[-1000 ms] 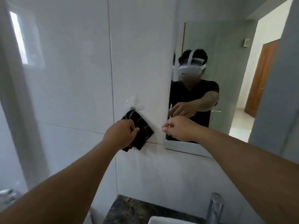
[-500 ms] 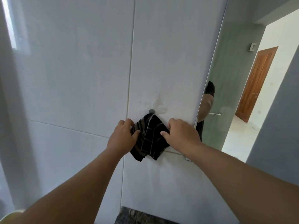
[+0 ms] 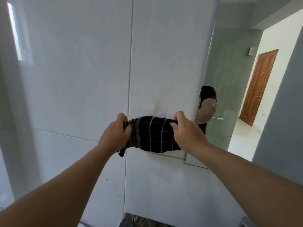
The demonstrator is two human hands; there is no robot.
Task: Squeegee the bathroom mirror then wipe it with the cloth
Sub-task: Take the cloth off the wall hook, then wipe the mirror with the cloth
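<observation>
**Head view: two hands stretch the cloth beside the mirror**

Head camera shows your left hand (image 3: 115, 133) and right hand (image 3: 186, 133) at the centre of the frame, each with fingers curled and clamped on one end of a dark checked cloth (image 3: 153, 133). You hold it taut between them, in front of the white tiled wall (image 3: 82, 79). The mirror (image 3: 229, 79) stands at the right of the frame, just beside your right hand; the cloth is not on the glass yet.

Risks, as a judgement: the cloth is thin and bunched at the left end, so it could slip from that grip when you swing it right. Wiping with it stretched, not wadded, may leave streaks. No squeegee is in view, so whether that step is done cannot be told.

Count: two hands, one cloth, one mirror, one wooden door (image 3: 259, 86) reflected at the right.
</observation>
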